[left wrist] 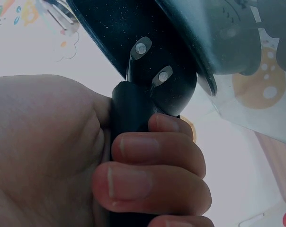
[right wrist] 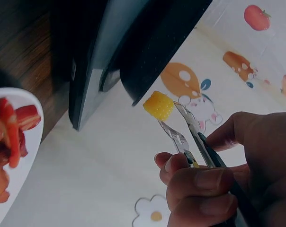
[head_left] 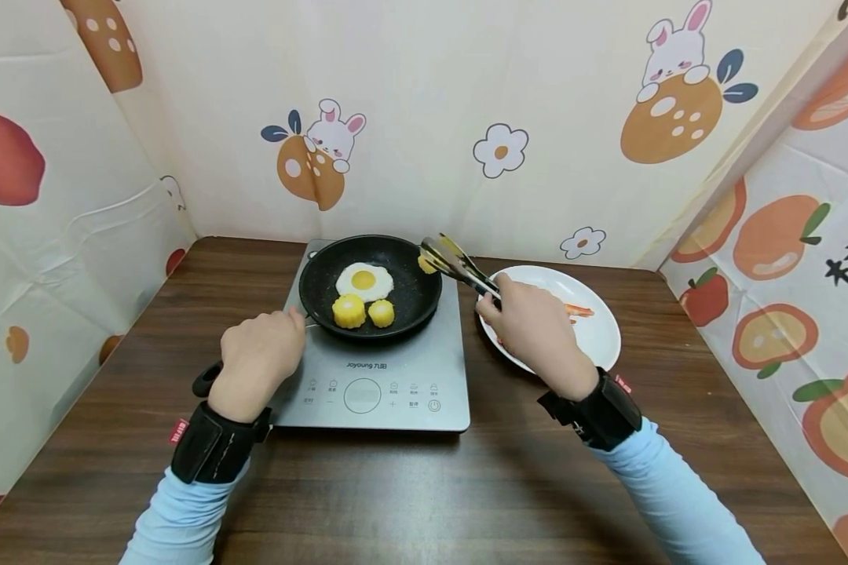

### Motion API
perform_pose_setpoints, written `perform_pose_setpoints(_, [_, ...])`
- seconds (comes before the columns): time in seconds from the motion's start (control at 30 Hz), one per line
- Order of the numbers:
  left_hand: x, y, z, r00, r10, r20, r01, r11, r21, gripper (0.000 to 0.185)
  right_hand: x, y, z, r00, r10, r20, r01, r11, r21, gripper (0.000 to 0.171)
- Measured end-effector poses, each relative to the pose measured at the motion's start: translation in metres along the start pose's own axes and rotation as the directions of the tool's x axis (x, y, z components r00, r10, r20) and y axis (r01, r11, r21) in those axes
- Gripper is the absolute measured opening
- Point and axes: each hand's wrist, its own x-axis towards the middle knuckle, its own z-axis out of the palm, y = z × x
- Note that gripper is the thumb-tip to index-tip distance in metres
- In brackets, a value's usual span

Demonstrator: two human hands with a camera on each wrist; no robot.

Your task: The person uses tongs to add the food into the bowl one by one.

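My left hand (head_left: 261, 359) grips the black handle (left wrist: 131, 106) of a frying pan (head_left: 413, 297), its fingers wrapped round it in the left wrist view. A fried egg (head_left: 364, 280) lies in the pan with two yellow corn pieces, a larger one (head_left: 349, 311) and a smaller one (head_left: 381, 314), in front of it. My right hand (head_left: 537, 329) holds metal tongs (head_left: 459, 267) with dark handles. Between the tong tips is another corn piece (right wrist: 158, 105), at the pan's right rim in the head view.
The pan is over a silver induction cooker (head_left: 410, 377) on a brown wooden table (head_left: 367, 502). To its right stands a white plate (head_left: 597, 329) with reddish meat strips (right wrist: 10, 127), partly hidden by my right hand. Patterned sheets (head_left: 424, 94) rise behind and at both sides.
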Motion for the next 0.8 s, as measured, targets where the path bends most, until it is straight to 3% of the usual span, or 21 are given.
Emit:
perform_pose_setpoints(0.43, [-0.001,0.0,0.0,1.0,-0.003,0.008,0.003,1.0,-0.005,0.061,0.006,-0.028,0.025,0.979,-0.189,-0.078,0.175,0.972,-0.156,0.016])
perform_pose_setpoints(0.63, [-0.001,0.0,0.001,1.0,0.002,0.005,-0.002,1.0,-0.009,0.06,0.006,-0.036,0.031,0.96,-0.243,-0.139,0.204,0.947,-0.248,0.016])
perform_pose_setpoints(0.8, [-0.001,-0.001,0.0,1.0,0.008,-0.012,-0.009,1.0,-0.015,0.059,0.005,-0.039,0.029,0.959,-0.246,-0.14,0.205,0.945,-0.256,0.016])
